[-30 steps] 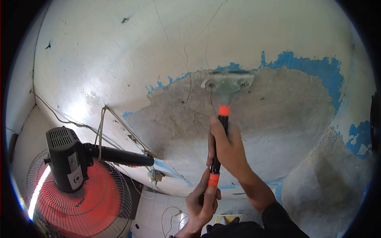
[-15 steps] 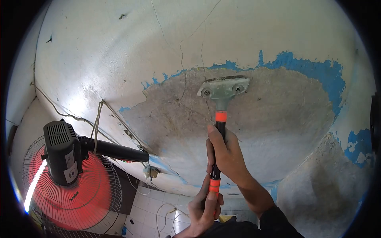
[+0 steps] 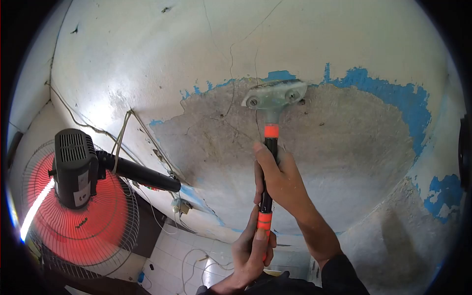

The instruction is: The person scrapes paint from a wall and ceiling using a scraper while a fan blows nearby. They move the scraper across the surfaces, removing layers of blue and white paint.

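Both hands grip a long-handled scraper point(image 3: 273, 101) with a wide grey-green head, two screws and a black handle banded in orange. My right hand point(image 3: 282, 179) wraps the upper handle below the top orange band. Lower down, my left hand point(image 3: 253, 246) closes round the orange grip at the handle's end, thumb along it. The blade edge lies at the upper border of a bare grey patch point(image 3: 354, 128), where blue paint point(image 3: 281, 75) shows under the white wall coat point(image 3: 147, 59). Thin cracks run through the patch and up the wall.
At left, a wall fan point(image 3: 76, 169) with red blades and a wire cage sticks out on a black arm. Cables point(image 3: 73, 120) run along the wall, near a socket box point(image 3: 181, 205). Below are floor tiles point(image 3: 169, 258) with a loose cord.
The scraper head has shifted up the wall to the blue paint border, both hands moving with it. The camera view has shifted slightly; the fan appears higher and further left.
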`<state>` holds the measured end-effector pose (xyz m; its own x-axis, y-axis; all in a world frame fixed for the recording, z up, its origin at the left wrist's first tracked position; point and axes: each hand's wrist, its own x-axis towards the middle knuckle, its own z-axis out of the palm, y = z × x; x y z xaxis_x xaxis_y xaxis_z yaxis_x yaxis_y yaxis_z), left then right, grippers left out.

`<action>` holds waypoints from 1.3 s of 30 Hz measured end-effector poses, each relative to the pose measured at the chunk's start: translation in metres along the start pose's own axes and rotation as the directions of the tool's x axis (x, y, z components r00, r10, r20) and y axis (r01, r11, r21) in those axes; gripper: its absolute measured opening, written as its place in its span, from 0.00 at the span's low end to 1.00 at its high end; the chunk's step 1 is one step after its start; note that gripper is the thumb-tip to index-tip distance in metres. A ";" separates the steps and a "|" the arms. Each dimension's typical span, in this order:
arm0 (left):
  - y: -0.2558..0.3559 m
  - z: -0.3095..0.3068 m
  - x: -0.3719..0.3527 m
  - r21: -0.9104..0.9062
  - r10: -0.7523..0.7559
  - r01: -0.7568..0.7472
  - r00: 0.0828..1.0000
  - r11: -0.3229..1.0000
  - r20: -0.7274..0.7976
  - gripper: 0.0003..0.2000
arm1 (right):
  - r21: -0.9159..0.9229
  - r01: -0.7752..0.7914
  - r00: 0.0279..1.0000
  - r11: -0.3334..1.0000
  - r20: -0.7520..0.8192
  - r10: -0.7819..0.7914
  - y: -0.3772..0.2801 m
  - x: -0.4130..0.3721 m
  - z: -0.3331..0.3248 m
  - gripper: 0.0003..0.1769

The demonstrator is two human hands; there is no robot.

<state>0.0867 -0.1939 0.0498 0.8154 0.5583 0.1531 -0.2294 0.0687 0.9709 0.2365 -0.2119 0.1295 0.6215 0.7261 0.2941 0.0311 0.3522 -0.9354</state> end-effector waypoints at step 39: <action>0.009 -0.007 0.001 -0.028 -0.051 0.052 0.998 0.998 0.025 0.30 | 0.031 0.075 0.995 0.997 -0.062 -0.072 0.013 -0.001 0.001 0.23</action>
<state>0.0817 -0.1864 0.0571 0.8391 0.5332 0.1077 -0.2013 0.1204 0.9721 0.2358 -0.2079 0.1174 0.6653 0.6603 0.3483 0.0530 0.4236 -0.9043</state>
